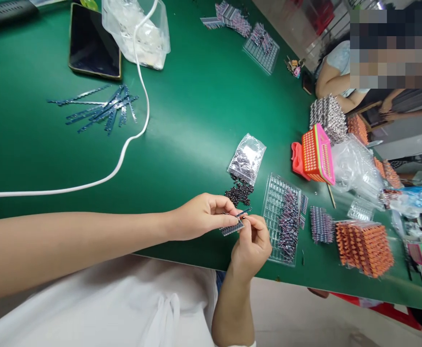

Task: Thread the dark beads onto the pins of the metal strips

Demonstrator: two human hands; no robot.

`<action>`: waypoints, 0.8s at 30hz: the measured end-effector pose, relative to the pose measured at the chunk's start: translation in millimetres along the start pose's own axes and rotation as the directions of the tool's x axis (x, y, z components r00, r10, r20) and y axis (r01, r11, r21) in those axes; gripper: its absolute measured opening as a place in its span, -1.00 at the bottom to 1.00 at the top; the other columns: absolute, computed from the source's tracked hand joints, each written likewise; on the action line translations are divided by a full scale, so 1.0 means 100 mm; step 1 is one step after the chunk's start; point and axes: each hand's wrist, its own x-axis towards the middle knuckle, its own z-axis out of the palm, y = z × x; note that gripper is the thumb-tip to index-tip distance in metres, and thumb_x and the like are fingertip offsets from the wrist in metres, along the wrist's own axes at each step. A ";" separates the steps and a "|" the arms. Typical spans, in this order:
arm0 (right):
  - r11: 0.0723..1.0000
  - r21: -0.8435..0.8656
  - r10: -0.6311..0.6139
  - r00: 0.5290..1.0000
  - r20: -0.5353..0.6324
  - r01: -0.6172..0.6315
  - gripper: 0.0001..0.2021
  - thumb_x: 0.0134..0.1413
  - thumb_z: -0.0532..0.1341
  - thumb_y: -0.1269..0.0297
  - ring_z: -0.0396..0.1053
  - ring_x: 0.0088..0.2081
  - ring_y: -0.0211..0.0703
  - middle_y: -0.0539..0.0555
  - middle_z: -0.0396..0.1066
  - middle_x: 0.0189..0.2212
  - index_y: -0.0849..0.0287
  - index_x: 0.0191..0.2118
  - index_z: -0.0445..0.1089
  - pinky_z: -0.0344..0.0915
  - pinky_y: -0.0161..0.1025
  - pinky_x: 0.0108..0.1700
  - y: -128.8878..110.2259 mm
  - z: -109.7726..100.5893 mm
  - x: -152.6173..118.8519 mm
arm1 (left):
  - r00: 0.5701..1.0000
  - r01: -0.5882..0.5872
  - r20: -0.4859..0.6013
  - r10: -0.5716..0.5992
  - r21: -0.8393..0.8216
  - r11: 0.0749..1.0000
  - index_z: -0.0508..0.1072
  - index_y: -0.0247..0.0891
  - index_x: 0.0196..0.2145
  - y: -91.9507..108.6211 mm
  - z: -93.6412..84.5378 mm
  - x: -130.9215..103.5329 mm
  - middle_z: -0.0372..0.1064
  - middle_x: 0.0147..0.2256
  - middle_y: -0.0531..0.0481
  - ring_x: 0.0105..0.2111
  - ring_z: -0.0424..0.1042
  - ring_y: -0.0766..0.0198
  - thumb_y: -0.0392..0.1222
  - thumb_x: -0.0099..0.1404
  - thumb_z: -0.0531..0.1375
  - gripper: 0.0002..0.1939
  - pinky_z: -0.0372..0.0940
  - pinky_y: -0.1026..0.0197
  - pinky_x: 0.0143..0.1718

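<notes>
My left hand [201, 217] pinches a small grey ribbed piece [231, 227] between thumb and fingers. A thin dark blue strip [245, 211] sticks out at its upper edge. My right hand [252, 246] is closed in a pinch on a tiny dark bead [243, 218], right against the end of that piece. Just beyond the hands lies a loose heap of dark beads [240, 193], spilling from a clear plastic bag [247, 156]. Right of my right hand, a clear compartment tray [273, 202] holds a pile of small dark and pink pieces [289, 226].
Blue strips [109, 107] lie left, near a phone [95, 43], a plastic container [160, 33] and a white cable [124, 149]. Orange stacks [364, 248] and an orange-pink basket [315, 154] stand right. Another tray [263, 50] lies at the far side. A person [335, 72] sits across.
</notes>
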 end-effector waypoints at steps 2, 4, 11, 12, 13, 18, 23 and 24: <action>0.992 -0.089 -0.092 0.994 -0.062 0.086 -0.95 0.16 0.24 0.31 0.37 -0.29 -0.21 0.02 0.34 -0.36 0.12 -0.32 0.40 0.33 -0.22 -0.25 -0.01 0.03 -0.03 | 1.000 0.002 0.001 -0.002 -0.019 1.000 0.51 -0.29 -0.31 0.00 0.01 0.00 0.55 -0.28 0.01 -0.24 0.49 0.30 -0.21 0.21 0.29 -0.89 0.37 0.19 -0.07; 0.976 -0.159 -0.164 0.983 -0.077 0.150 -0.99 0.16 0.25 0.34 0.37 -0.27 -0.21 0.03 0.35 -0.34 0.11 -0.29 0.43 0.34 -0.22 -0.24 -0.01 0.02 -0.05 | 1.000 -0.001 0.001 0.001 -0.031 1.000 0.51 -0.29 -0.32 -0.01 0.01 -0.01 0.56 -0.25 -0.01 -0.21 0.50 0.28 -0.22 0.21 0.29 -0.90 0.37 0.17 -0.04; 0.944 -0.221 -0.258 0.966 -0.021 0.247 -0.88 0.16 0.24 0.41 0.38 -0.25 -0.20 0.04 0.35 -0.30 0.06 -0.20 0.40 0.38 -0.20 -0.25 0.02 -0.03 -0.07 | 0.999 -0.039 0.027 0.039 -0.015 0.999 0.48 -0.27 -0.32 -0.04 0.02 -0.03 0.55 -0.09 -0.12 -0.02 0.48 0.19 -0.20 0.25 0.27 -0.91 0.35 0.10 0.07; 0.939 -0.220 -0.272 0.962 -0.006 0.264 -0.86 0.16 0.24 0.43 0.39 -0.24 -0.20 0.04 0.36 -0.30 0.05 -0.18 0.40 0.39 -0.21 -0.24 0.02 -0.05 -0.06 | 0.998 -0.050 0.027 0.050 0.005 0.999 0.48 -0.28 -0.32 -0.04 0.02 -0.04 0.55 -0.08 -0.12 -0.02 0.48 0.19 -0.20 0.25 0.27 -0.91 0.34 0.10 0.08; 0.928 -0.229 -0.299 0.954 0.018 0.295 -0.83 0.16 0.24 0.45 0.40 -0.23 -0.20 0.04 0.37 -0.29 0.04 -0.16 0.40 0.40 -0.20 -0.24 0.02 -0.06 -0.05 | 0.998 -0.057 0.025 0.057 0.026 0.998 0.49 -0.28 -0.31 -0.04 0.01 -0.03 0.54 -0.09 -0.12 -0.03 0.48 0.19 -0.20 0.25 0.27 -0.90 0.35 0.10 0.07; 0.775 -0.370 -0.476 0.858 0.191 0.512 -0.72 0.16 0.22 0.51 0.44 -0.25 -0.25 0.01 0.42 -0.27 -0.01 -0.08 0.45 0.43 -0.25 -0.25 0.01 -0.16 0.02 | 1.000 -0.013 0.021 0.011 0.091 0.996 0.50 -0.31 -0.27 0.02 -0.04 -0.01 0.52 -0.26 -0.05 -0.24 0.47 0.25 -0.18 0.24 0.26 -0.85 0.37 0.15 -0.12; 0.753 -0.370 -0.532 0.834 0.143 0.544 -0.73 0.11 0.28 0.54 0.46 -0.27 -0.26 0.02 0.48 -0.29 0.09 -0.10 0.46 0.45 -0.29 -0.27 0.03 -0.17 0.02 | 0.998 0.043 0.055 -0.043 0.011 0.999 0.50 -0.32 -0.30 0.05 -0.05 0.02 0.48 -0.34 0.02 -0.32 0.41 0.31 -0.18 0.21 0.29 -0.85 0.30 0.23 -0.24; 0.766 -0.367 -0.524 0.843 0.119 0.528 -0.75 0.11 0.28 0.53 0.47 -0.28 -0.26 0.02 0.48 -0.30 0.10 -0.12 0.45 0.45 -0.28 -0.27 0.04 -0.16 0.01 | 0.997 0.052 0.060 -0.051 -0.011 0.999 0.49 -0.31 -0.32 0.06 -0.05 0.02 0.48 -0.35 0.03 -0.34 0.40 0.32 -0.18 0.21 0.29 -0.86 0.29 0.25 -0.25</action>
